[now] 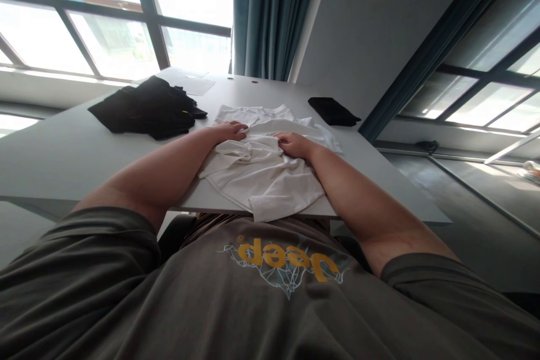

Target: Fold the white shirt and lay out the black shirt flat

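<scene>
Softly — rumpled white cloth (pixel 278 180) — creased.

A dark grey-brown short-sleeved T-shirt (pixel 202 304) is worn, printed with yellow "Jeep" lettering (pixel 291 259) over thin, pale, jagged lines (pixel 287 281).

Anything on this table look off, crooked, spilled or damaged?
The white garment under the left hand and right hand is rumpled, its near flap apparently slightly over the edge of the table. The black heap looks messy beside the neatly folded black cloth. No spill or damage shows.
</scene>
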Tool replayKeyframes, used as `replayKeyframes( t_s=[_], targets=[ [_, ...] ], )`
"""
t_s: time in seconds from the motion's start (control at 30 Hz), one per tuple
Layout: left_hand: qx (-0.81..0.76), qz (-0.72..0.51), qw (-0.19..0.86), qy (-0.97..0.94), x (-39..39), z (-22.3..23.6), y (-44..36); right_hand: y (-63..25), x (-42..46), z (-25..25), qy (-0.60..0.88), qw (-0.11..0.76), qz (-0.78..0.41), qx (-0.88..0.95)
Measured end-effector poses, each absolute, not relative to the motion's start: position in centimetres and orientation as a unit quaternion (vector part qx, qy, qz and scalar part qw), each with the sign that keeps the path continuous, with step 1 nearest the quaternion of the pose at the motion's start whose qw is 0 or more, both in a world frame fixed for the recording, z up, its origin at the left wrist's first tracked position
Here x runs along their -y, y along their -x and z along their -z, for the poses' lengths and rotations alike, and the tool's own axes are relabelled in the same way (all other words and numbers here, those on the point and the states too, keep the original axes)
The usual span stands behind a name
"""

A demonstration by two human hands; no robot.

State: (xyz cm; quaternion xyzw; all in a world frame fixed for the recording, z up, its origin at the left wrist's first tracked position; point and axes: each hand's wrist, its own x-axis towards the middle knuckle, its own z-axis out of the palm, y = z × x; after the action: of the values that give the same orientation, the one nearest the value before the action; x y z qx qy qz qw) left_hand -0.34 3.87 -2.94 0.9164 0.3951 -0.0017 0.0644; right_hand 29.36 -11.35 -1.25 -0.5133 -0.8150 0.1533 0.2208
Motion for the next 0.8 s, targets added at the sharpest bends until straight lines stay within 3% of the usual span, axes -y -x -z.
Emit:
replayKeyframes(
  t_s=[0.8],
  targets=[
    [-0.401,0.002,0.068,-0.914,-3.81,2.9,0.3,-28.91,11.87,0.77,0.528,0.221,-0.164,0.804]
  ],
)
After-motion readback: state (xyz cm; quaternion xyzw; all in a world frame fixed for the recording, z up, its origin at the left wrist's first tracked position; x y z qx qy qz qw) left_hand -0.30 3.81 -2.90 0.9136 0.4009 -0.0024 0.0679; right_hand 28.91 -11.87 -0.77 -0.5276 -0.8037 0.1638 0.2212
